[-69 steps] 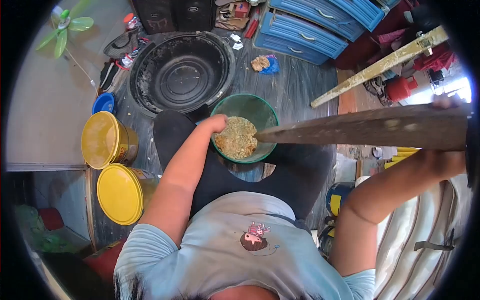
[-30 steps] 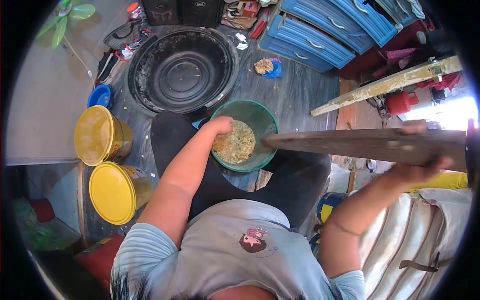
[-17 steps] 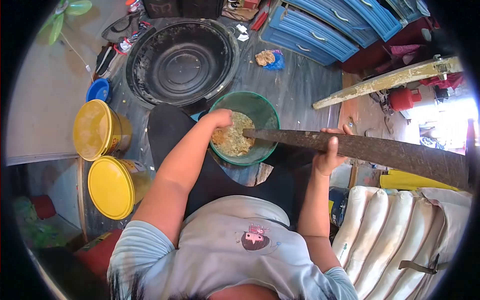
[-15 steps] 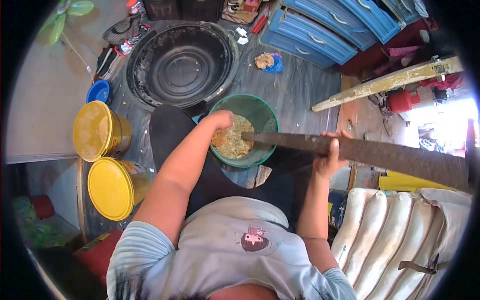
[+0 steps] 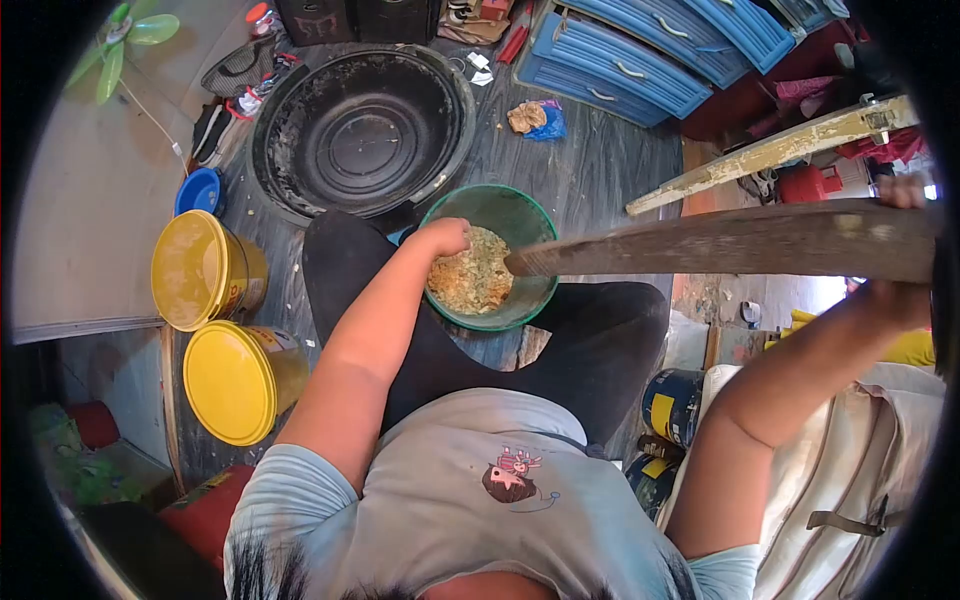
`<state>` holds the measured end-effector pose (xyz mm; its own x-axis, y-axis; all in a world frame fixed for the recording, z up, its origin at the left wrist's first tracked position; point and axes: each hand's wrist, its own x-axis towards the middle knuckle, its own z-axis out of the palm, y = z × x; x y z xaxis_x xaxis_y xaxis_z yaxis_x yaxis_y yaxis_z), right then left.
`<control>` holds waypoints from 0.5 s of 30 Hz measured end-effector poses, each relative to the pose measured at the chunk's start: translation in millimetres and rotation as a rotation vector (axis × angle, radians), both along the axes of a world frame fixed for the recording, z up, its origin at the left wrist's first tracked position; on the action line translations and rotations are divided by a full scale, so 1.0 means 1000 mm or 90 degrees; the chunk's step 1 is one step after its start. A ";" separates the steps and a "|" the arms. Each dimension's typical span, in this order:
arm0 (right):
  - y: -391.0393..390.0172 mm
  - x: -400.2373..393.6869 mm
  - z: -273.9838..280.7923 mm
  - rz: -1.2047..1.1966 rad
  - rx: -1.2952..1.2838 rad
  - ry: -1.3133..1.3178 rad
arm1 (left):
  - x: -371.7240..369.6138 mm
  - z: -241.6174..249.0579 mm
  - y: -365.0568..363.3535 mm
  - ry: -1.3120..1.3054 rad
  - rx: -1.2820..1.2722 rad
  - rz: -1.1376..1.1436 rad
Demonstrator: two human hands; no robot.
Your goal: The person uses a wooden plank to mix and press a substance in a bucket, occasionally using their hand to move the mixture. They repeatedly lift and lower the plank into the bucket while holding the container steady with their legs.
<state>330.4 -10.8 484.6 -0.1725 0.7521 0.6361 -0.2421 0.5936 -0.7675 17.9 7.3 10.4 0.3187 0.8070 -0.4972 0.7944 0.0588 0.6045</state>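
Note:
A green bucket stands on the floor between my legs, holding a coarse yellowish mash. My left hand rests at the bucket's near-left rim, fingers curled down against the mash. A long dark wooden pole slants from the right edge of the view down into the bucket, its tip in the mash. My right hand grips the pole's upper end at the far right, partly cut off by the view's edge.
A large black basin lies just beyond the bucket. Two yellow lidded buckets stand at left, with a blue bowl behind. Blue drawers at the back, a pale plank, and a striped cushion at right.
My right hand has slid from the pole's middle out to its upper end and the pole has lifted to a flatter angle. My left hand stays at the bucket rim.

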 end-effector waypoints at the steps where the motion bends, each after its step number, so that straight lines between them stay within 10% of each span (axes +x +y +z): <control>1: 0.002 -0.003 -0.026 -0.138 0.070 -0.169 | 0.000 -0.001 -0.002 -0.004 0.012 0.008; 7: -0.020 -0.051 -0.348 -0.225 -0.306 -0.086 | -0.006 0.010 -0.010 -0.006 0.000 0.006; 15: -0.042 -0.066 -0.295 -0.159 -0.235 0.075 | -0.003 0.012 -0.010 -0.003 0.003 -0.006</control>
<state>264.0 -53.1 189.3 0.1002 0.9413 0.3225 -0.2238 0.3371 -0.9145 14.6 -3.0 21.9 0.3283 0.8067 -0.4915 0.7920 0.0485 0.6086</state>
